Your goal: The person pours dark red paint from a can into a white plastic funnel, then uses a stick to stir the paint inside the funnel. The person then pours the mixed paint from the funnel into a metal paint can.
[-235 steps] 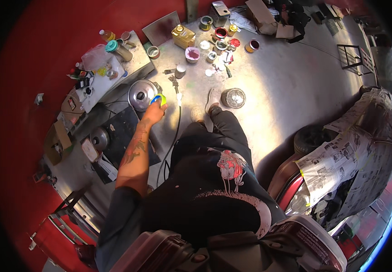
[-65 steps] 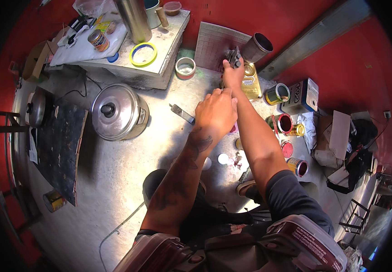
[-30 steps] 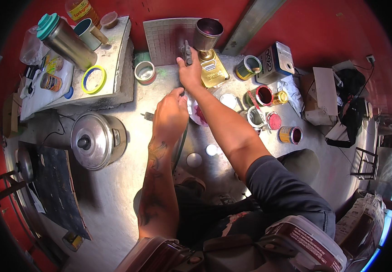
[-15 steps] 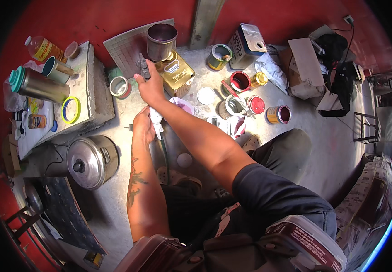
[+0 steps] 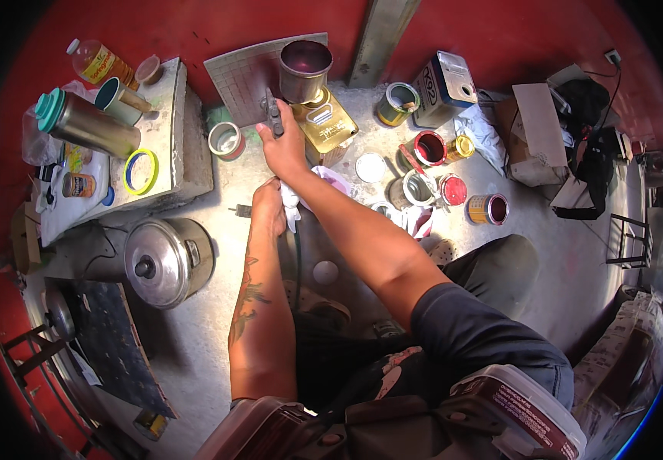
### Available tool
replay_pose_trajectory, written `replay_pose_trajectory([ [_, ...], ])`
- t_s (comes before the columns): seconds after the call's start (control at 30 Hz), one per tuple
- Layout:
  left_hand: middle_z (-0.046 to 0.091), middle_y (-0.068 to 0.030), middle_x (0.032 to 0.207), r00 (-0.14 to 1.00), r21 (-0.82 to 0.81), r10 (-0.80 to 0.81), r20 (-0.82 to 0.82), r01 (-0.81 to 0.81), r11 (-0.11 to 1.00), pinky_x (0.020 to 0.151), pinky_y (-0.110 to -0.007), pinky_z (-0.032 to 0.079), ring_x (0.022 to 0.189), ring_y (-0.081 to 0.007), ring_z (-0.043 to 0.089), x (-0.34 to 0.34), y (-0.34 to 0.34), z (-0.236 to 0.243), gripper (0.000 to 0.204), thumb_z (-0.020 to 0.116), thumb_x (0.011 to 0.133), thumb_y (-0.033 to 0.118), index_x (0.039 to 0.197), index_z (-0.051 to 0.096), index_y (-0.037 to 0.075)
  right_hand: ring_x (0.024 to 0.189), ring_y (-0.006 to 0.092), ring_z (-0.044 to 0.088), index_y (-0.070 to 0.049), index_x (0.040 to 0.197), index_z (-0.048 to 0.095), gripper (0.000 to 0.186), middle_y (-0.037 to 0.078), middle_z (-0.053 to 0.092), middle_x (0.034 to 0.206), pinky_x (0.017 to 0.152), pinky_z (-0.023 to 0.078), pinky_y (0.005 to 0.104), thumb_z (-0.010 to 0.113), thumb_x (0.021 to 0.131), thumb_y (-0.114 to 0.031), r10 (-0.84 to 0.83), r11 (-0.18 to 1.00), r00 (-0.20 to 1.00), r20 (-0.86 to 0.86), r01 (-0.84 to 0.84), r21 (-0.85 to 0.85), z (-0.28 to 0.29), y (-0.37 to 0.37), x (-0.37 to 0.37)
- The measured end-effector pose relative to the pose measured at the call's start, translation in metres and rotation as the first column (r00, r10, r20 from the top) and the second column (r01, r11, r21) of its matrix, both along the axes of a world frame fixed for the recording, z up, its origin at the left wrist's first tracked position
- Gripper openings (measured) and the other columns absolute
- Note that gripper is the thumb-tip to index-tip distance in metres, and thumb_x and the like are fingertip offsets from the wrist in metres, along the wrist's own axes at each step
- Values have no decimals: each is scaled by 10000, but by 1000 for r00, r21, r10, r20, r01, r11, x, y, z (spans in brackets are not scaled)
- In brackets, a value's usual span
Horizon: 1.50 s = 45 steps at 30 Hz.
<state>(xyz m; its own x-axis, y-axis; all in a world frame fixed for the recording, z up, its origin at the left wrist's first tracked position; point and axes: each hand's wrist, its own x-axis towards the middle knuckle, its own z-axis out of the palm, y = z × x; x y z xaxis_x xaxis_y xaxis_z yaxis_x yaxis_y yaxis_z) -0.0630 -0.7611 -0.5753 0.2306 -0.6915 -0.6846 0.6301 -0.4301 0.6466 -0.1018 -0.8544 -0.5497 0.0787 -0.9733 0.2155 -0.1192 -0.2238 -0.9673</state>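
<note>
My right hand is closed around the grip of a metal spray gun. The gun's open metal cup, dark red inside, appears in front of a grey gridded panel with a darker patch. Below it, my left hand is closed on a white cloth under my right wrist; its fingers are partly hidden. A dark hose runs down from near the cloth. Just behind the cup stands a gold rectangular can.
Several paint cans, including a red one, stand to the right near a white rectangular tin. At left are a concrete block, a steel flask and a lidded pot. Cardboard boxes lie far right.
The whole view has shifted, so the scene sits farther right in the picture. Both hands keep about the same hold and place beside the gold can.
</note>
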Motion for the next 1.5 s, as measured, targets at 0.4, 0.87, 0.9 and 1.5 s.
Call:
replay_pose_trajectory([
  [0.4,618,46,972,967,96,-67,244,45,994,695,-334,412,815,-94,524,9,2,37,252,460,1005,278,1183,605,172,1127,502,589,-57,1463,396,631,311,608,1231,932,476,511,683,903,-110,11,992,1000,-7,-12,-128,-8,15,-4],
  [0.87,661,36,1081,972,43,-58,229,50,998,686,-282,427,873,-71,587,18,9,45,362,473,1058,342,1341,574,140,1234,435,568,-53,1444,420,601,267,578,1329,1019,451,422,681,903,-66,60,993,996,69,-67,98,-15,40,-38],
  [0.9,660,31,1085,970,33,-61,235,55,998,689,-286,438,879,-74,586,19,10,44,370,480,1057,349,1345,571,136,1228,435,572,-46,1443,421,603,267,583,1321,1014,456,422,684,900,-66,64,992,996,68,-71,102,-15,41,-38],
  [1.5,631,34,1081,974,-41,-12,226,22,999,655,-258,448,837,-69,569,15,8,57,364,473,1061,336,1343,598,142,1196,448,580,-23,1445,426,606,281,589,1296,984,474,439,682,902,-111,149,985,987,52,-153,77,-4,44,-34],
])
